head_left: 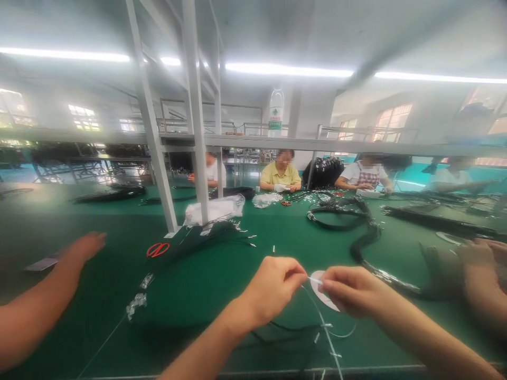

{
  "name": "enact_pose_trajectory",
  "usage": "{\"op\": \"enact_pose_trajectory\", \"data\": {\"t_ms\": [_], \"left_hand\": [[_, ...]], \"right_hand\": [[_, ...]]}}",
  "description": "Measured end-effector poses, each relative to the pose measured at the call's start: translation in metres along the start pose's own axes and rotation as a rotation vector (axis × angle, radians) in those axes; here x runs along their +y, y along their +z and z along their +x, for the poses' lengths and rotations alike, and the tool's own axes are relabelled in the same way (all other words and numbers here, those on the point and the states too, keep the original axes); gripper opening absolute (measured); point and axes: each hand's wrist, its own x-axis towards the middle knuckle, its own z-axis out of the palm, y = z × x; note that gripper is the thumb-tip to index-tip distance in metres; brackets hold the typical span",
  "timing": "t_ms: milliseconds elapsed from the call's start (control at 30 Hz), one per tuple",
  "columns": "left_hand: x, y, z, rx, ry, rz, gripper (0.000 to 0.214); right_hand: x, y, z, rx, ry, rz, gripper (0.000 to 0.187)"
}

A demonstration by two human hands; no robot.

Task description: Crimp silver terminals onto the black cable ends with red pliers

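In the middle foreground my left hand [273,287] and my right hand [352,289] face each other, fingertips pinched. Between them stretches a short thin white strip [315,280], gripped at both ends. Just behind my right fingers a flat white disc [330,302] shows in part. Below my hands a pale narrow band [329,338] runs down to the table's near edge, with small whitish pieces lying across or beside it. A dark cable [291,328] lies beneath, partly hidden by my left wrist.
Red-handled scissors [158,249], black cable bundles [209,237] and clear plastic bags [216,208] lie on the green table [273,227]. A white shelf post [196,116] rises at left. Co-workers' arms reach in at left [59,295] and right [481,274]; several people sit opposite.
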Motion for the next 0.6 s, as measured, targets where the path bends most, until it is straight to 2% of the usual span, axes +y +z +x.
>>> {"op": "enact_pose_trajectory", "data": {"t_ms": [167,300,467,600], "left_hand": [[0.002,0.014,0.008,-0.050,0.107,0.090,0.020],[-0.002,0.021,0.013,-0.072,0.154,0.131,0.029],[-0.007,0.030,0.014,-0.012,0.134,0.070,0.027],[-0.003,0.037,0.017,0.095,0.032,-0.085,0.028]], "right_hand": [[0.006,-0.002,-0.007,0.027,0.013,0.055,0.042],[0.010,-0.006,-0.011,-0.007,0.016,0.048,0.038],[0.017,-0.008,-0.013,0.045,-0.027,0.022,0.036],[0.016,0.000,-0.015,0.148,-0.081,-0.007,0.034]]}}
